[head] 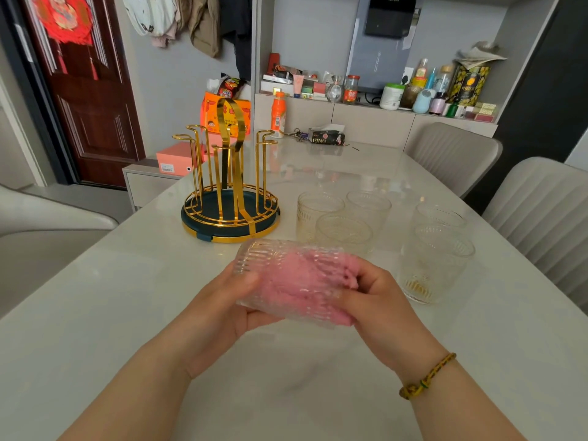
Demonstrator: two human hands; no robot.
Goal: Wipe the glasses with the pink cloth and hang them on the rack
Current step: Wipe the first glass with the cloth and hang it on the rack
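Note:
A ribbed clear glass [254,259] lies on its side in the air above the table, its mouth to the right. My left hand [219,310] grips it from below, thumb on its base end. The pink cloth [305,284] is stuffed inside the glass, and my right hand [378,300] pinches the cloth at the mouth. The gold rack [229,186] with a dark green base stands at the back left with nothing on its prongs. Several more clear glasses stand upright to the right, three in a cluster [343,218] and two nearer the right edge [436,256].
The white table [127,297] has its left edge close to the rack. Grey chairs [541,218] stand along the right side. An orange bottle [278,114], keys and a tissue pack [326,136] lie at the far end. A cluttered shelf runs behind.

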